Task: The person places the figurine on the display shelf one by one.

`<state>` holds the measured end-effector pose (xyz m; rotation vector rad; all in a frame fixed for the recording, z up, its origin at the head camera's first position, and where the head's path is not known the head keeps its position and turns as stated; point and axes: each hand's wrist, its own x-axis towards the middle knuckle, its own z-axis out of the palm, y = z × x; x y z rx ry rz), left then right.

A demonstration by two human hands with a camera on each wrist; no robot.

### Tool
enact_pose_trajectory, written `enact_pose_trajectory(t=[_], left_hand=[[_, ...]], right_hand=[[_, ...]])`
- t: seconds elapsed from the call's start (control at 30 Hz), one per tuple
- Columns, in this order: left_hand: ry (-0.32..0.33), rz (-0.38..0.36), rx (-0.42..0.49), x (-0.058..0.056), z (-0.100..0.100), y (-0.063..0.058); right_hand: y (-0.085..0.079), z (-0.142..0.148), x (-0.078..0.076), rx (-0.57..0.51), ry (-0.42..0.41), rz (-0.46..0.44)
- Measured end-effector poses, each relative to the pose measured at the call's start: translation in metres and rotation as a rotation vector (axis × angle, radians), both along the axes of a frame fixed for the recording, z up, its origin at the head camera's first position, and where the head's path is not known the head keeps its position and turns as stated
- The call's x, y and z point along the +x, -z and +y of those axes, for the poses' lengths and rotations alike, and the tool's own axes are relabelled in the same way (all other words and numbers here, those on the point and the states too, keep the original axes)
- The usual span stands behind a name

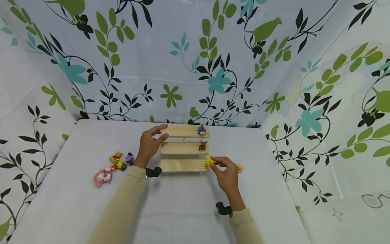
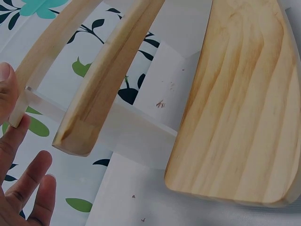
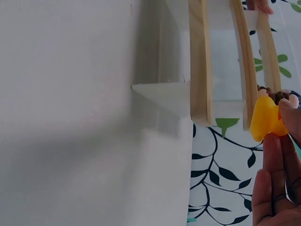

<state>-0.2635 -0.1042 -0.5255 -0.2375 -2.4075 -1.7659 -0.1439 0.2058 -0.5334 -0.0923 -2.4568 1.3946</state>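
Note:
A three-tier wooden display shelf [image 1: 184, 165] with clear side supports stands on the table. At its top left end my left hand [image 1: 148, 144] pinches the top board [image 2: 47, 44] between thumb and finger, the other fingers spread. My right hand [image 1: 226, 173] holds a small yellow toy figure [image 3: 268, 117] between thumb and fingertips, beside the right end of the lowest board. On the top board's right end sits a dark blue-grey figurine [image 1: 201, 129]. A brown figurine [image 1: 202, 145] sits at the right of the middle board.
Left of the shelf lie several figurines: a pink one [image 1: 102, 177], a yellow-and-red one [image 1: 116, 157] and a purple one [image 1: 129, 158]. A small orange thing [image 1: 240, 168] shows behind my right hand. Leaf-patterned cloth [image 1: 146, 61] hangs around the white table [image 1: 179, 210].

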Motion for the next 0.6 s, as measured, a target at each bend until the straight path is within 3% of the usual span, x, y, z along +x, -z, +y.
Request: enact_pose_trajectory(t=[0.6], left_hand=[[0.0,-0.009,0.014,0.001,0.001,-0.001]], right_hand=[[0.015,-0.02,-0.005,0.028,-0.036,-0.066]])
